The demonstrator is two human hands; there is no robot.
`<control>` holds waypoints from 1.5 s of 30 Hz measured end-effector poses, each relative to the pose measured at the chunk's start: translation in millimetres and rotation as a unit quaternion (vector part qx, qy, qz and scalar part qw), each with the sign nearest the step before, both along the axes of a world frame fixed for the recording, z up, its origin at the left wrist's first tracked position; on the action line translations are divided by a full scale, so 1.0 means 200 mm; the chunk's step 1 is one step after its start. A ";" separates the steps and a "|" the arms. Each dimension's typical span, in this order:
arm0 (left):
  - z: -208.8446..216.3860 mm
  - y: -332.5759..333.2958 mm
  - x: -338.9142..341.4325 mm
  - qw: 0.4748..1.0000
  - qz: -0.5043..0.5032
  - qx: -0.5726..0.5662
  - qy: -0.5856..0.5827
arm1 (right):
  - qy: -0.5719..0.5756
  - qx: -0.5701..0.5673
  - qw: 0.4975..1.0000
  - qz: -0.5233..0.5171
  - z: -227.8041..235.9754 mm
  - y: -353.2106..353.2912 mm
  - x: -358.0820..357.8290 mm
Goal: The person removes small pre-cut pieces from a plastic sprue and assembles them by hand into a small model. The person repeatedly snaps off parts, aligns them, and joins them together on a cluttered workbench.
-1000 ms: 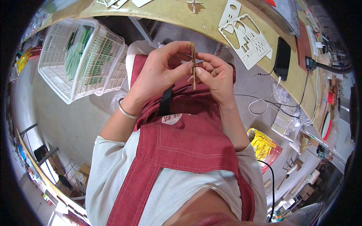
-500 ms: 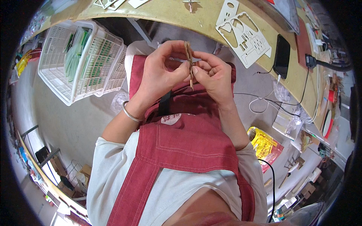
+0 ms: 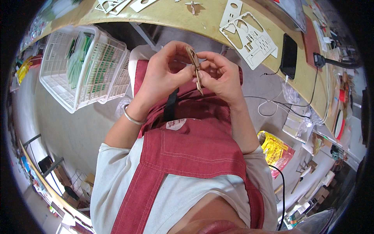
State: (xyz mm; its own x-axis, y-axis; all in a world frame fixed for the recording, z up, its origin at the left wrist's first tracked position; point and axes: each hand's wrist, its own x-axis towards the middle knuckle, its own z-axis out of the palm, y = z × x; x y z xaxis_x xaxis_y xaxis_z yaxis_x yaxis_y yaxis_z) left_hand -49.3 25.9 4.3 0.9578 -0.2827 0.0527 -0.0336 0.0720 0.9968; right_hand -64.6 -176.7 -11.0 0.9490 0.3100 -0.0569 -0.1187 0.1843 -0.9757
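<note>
Between my two hands, above my lap, is a thin flat piece of light wood with cut-outs (image 3: 193, 58), seen nearly edge-on. My left hand (image 3: 167, 70) pinches it from the left with thumb and fingers, and a metal bangle circles that wrist. From the right, my right hand (image 3: 220, 76) grips the same piece, its thumb near the lower part. The fingers hide much of the piece's middle. Cut-out sheets (image 3: 253, 46) of pale board lie on the bench beyond my right hand. A small assembled piece (image 3: 193, 5) sits at the bench's far side.
A yellowish workbench (image 3: 171, 16) curves across the far side and right. On it lie a black phone (image 3: 288, 56) with a white cable and more pale sheets (image 3: 113, 5). White plastic crates (image 3: 83, 72) holding green-and-clear items stand at left. A yellow bag (image 3: 274, 150) is on the floor at right.
The wooden piece has tilted slightly in my hands, its upper end leaning left and showing more of its cut-out face. Both hands keep their hold.
</note>
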 end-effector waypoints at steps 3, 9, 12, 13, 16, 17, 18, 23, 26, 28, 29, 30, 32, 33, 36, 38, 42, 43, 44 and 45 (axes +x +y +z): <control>-0.01 0.00 0.00 1.000 0.015 0.004 -0.013 | 0.028 0.032 0.999 0.014 -0.03 -0.01 0.01; 0.00 0.01 0.03 0.972 0.107 0.158 -0.138 | 0.000 0.010 0.998 -0.059 -0.09 -0.03 -0.02; -0.01 0.03 0.05 0.962 0.140 0.187 -0.139 | -0.072 -0.052 0.995 -0.047 -0.06 -0.04 -0.09; -0.01 0.02 0.06 0.963 0.140 0.186 -0.136 | -0.129 -0.131 0.981 -0.055 0.01 -0.02 -0.11; 0.00 0.00 0.07 0.975 0.133 0.149 -0.102 | -0.182 -0.204 0.957 -0.095 0.03 0.03 -0.09; 0.00 0.00 0.07 0.979 0.131 0.131 -0.087 | -0.182 -0.210 0.955 -0.105 0.04 0.04 -0.09; 0.00 -0.01 0.10 0.977 0.136 0.122 -0.110 | -0.188 -0.213 0.952 -0.115 0.05 0.05 -0.07; 0.03 0.00 0.23 0.928 0.169 0.212 -0.255 | -0.288 -0.323 0.889 -0.153 0.03 0.06 0.06; -0.01 0.01 0.31 0.886 0.202 0.268 -0.321 | -0.376 -0.349 0.837 -0.191 0.08 0.07 0.14; -0.03 0.01 0.36 0.868 0.217 0.282 -0.347 | -0.426 -0.358 0.806 -0.202 0.10 0.07 0.19; -0.04 0.00 0.38 0.861 0.224 0.286 -0.355 | -0.421 -0.357 0.809 -0.204 0.10 0.08 0.22; -0.05 0.00 0.39 0.855 0.229 0.291 -0.362 | -0.416 -0.356 0.811 -0.207 0.10 0.09 0.24; -0.08 -0.01 0.42 0.860 0.237 0.279 -0.356 | -0.419 -0.355 0.807 -0.216 0.11 0.10 0.29; -0.09 -0.01 0.42 0.862 0.241 0.275 -0.351 | -0.427 -0.352 0.803 -0.222 0.12 0.10 0.32; -0.09 -0.01 0.43 0.855 0.240 0.290 -0.356 | -0.445 -0.362 0.784 -0.236 0.15 0.10 0.39; -0.10 0.00 0.42 0.857 0.236 0.289 -0.354 | -0.442 -0.357 0.786 -0.243 0.16 0.09 0.45; -0.12 0.03 0.42 0.852 0.234 0.297 -0.363 | -0.413 -0.335 0.810 -0.249 0.14 0.06 0.53; -0.12 0.04 0.43 0.858 0.234 0.289 -0.356 | -0.418 -0.336 0.806 -0.250 0.13 0.05 0.54; -0.13 0.05 0.43 0.863 0.234 0.280 -0.348 | -0.424 -0.338 0.802 -0.251 0.12 0.04 0.54; -0.13 0.05 0.43 0.869 0.234 0.272 -0.341 | -0.413 -0.345 0.804 -0.252 0.11 0.04 0.54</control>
State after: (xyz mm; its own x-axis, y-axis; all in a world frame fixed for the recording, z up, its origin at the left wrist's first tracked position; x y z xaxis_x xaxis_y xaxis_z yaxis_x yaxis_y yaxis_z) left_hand 36.7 36.5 -22.4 0.7734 -0.0302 0.6332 -0.5277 -0.5842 0.6167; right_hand 43.6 -169.5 10.5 0.7466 0.0389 0.6642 0.5429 -0.6127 -0.5744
